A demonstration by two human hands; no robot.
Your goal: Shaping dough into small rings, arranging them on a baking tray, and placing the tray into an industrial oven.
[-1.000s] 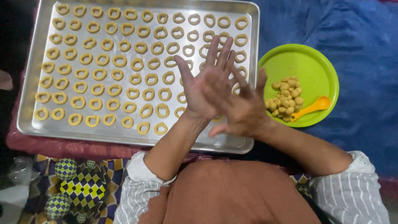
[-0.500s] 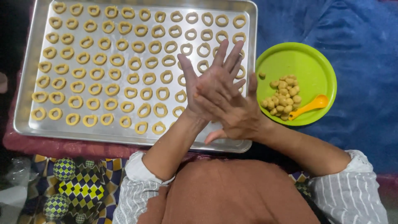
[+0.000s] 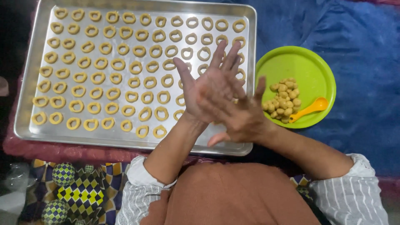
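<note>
- The left hand and the right hand are both flat with fingers stretched out. They are pressed palm to palm and crossed, the left on top. They hover above the near right corner of the tray.
- Neither hand curls around anything. Anything lying between the palms is hidden, so I cannot tell.
- Held flat and crossed like this, the palms meet over their whole surface. That looks suited to rubbing or rolling something soft rather than pinching it.
- On the tray lie dough rings, set apart in neat lines so that none touches its neighbour, probably to keep them from sticking.
- There are eight rows of rings. The far row has twelve and the near row shows eight. The total is roughly ninety, though the hands cover several at the right end, so no exact count is possible.
- Just right of the tray sits one green plate, close enough for the right hand to reach.
- On the plate's near side is a heap of small dough balls, some twenty or more and too bunched to count exactly.
- One orange spoon lies beside the heap, on the side away from the tray.
- There is one tray, one plate and one spoon.
</note>
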